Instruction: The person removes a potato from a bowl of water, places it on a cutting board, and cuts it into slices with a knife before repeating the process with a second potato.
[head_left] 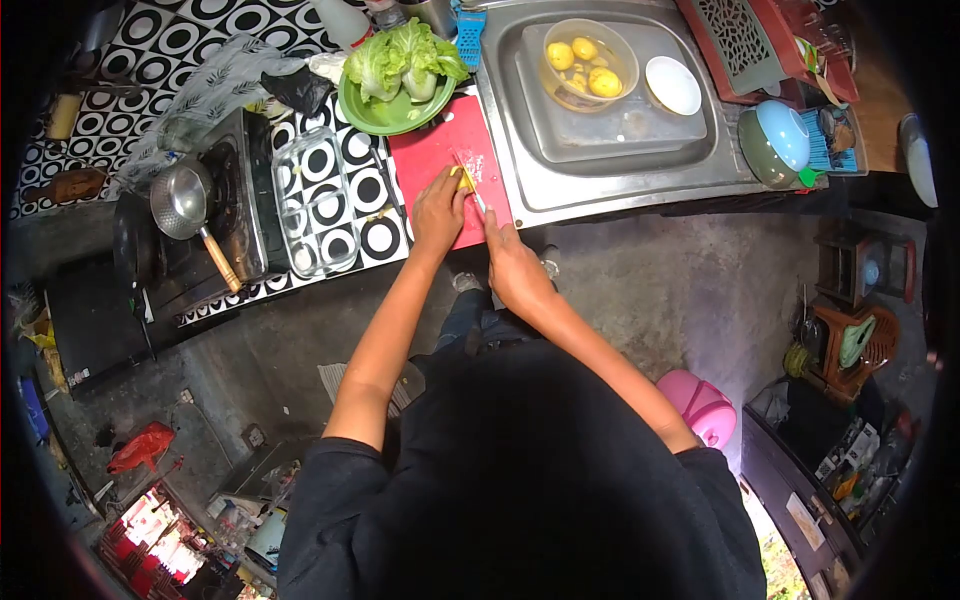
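On the red cutting board (422,165), my left hand (438,212) has its fingers closed on a small yellow piece (456,172). My right hand (512,262) is wrapped round the handle of a knife (475,190), whose blade lies beside the yellow piece and my left fingertips. Small pale bits lie on the board near the blade. Just behind the board, leafy green lettuce (405,65) sits in a green bowl (380,123).
Right of the board is a steel sink (520,190) with a tub (570,102) of yellow potatoes and a white bowl (673,85). A glass dish (315,200), stove (240,190) and wooden-handled pan (182,200) stand left. Bowls (780,140) stand far right.
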